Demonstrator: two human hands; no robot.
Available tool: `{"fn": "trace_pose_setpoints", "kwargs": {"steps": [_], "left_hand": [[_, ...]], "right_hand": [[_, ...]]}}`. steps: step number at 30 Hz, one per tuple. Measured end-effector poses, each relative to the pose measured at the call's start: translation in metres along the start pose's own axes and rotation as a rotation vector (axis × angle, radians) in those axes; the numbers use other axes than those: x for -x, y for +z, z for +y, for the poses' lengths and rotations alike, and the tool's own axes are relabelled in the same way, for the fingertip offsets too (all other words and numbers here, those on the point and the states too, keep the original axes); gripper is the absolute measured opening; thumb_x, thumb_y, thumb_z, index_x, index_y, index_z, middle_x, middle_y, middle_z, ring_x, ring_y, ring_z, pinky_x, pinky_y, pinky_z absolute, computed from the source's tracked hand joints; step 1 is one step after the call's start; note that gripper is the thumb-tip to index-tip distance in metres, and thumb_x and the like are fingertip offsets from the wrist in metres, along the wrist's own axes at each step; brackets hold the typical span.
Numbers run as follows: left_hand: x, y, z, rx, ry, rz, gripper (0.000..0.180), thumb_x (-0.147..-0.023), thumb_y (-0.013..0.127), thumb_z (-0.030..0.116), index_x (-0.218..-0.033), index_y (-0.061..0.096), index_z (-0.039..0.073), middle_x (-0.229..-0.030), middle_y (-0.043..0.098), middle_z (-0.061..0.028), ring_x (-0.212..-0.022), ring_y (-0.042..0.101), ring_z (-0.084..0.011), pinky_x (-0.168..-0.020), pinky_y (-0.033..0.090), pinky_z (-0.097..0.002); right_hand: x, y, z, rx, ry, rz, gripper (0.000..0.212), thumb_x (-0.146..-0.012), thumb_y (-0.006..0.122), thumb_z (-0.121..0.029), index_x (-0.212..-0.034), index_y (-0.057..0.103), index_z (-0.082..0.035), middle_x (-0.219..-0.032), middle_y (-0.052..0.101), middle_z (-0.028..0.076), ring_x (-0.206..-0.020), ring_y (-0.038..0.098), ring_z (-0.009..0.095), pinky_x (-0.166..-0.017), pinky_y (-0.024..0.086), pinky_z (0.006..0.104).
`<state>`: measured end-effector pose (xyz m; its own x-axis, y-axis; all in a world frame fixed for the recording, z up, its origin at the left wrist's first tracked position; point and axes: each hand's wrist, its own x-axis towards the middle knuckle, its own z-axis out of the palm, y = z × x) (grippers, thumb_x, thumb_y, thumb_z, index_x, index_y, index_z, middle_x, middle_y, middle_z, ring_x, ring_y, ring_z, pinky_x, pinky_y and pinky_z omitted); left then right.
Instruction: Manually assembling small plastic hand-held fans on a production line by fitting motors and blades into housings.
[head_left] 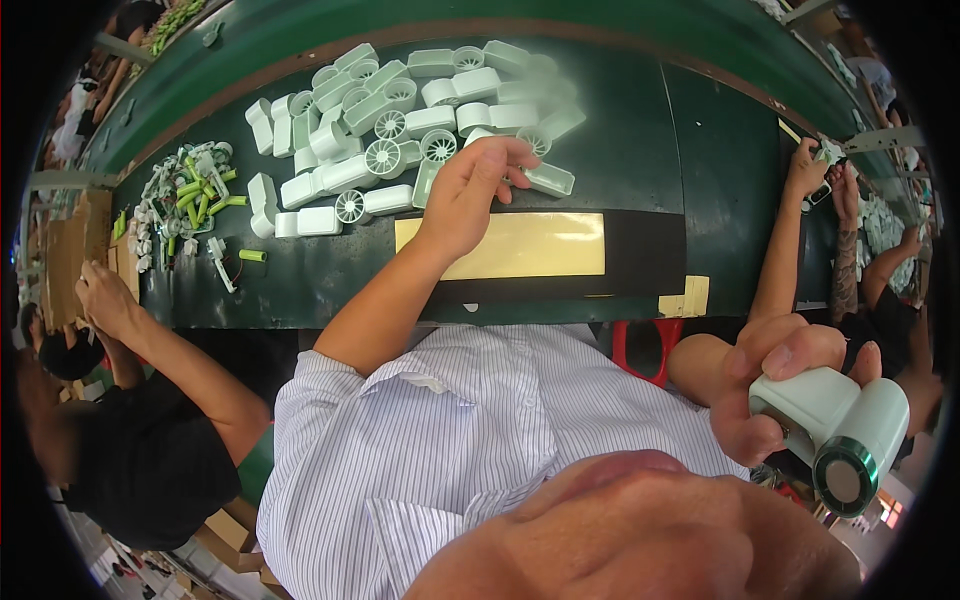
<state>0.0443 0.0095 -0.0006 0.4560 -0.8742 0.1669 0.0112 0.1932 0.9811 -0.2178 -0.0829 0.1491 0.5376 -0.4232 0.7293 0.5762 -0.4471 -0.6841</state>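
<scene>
**Fan housing held aside, second reached for**

Your right hand (790,385) clamped a pale fan housing (830,425) beside your lap. Your left hand (470,190), fingers loosely curled, touched the housing pile (400,120) on the green bench (640,130). Judged light, rigid, smooth: grip the body.

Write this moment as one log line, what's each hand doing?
left hand: reaching into pile of pale green fan housings | right hand: holding assembled fan body
</scene>
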Motion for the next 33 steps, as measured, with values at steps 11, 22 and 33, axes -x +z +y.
{"fn": "trace_pose_setpoints", "kwargs": {"steps": [11,22,33], "left_hand": [[0.006,0.002,0.009,0.09,-0.035,-0.072,0.046,-0.104,0.032,0.035,-0.119,0.055,-0.002,-0.111,0.062,-0.0135,-0.091,0.059,-0.0157,-0.076,0.047,-0.0266],[0.01,0.004,0.0,0.218,-0.229,-0.175,0.046,-0.102,0.037,0.038,-0.115,0.057,-0.002,-0.108,0.063,-0.0114,-0.09,0.059,-0.0149,-0.076,0.047,-0.0275],[0.01,0.001,0.006,0.149,-0.244,-0.25,0.034,-0.101,0.044,0.027,-0.118,0.056,0.001,-0.111,0.062,-0.0071,-0.094,0.057,-0.0117,-0.076,0.045,-0.0245]], "right_hand": [[-0.059,-0.012,0.064,-0.049,0.258,-0.033,0.065,-0.086,0.066,-0.016,-0.14,0.032,-0.002,-0.102,0.057,0.011,-0.074,0.055,0.017,-0.06,0.047,0.0264],[-0.18,-0.173,0.404,0.166,1.09,0.216,0.036,-0.09,0.057,-0.031,-0.11,0.054,-0.001,-0.08,0.058,0.008,-0.072,0.055,0.011,-0.055,0.04,0.0203],[-0.2,-0.227,0.468,1.535,0.885,-0.138,0.076,-0.085,0.043,-0.064,-0.121,0.061,0.0,-0.124,0.059,0.023,-0.116,0.055,0.04,-0.099,0.041,0.0454]]}}
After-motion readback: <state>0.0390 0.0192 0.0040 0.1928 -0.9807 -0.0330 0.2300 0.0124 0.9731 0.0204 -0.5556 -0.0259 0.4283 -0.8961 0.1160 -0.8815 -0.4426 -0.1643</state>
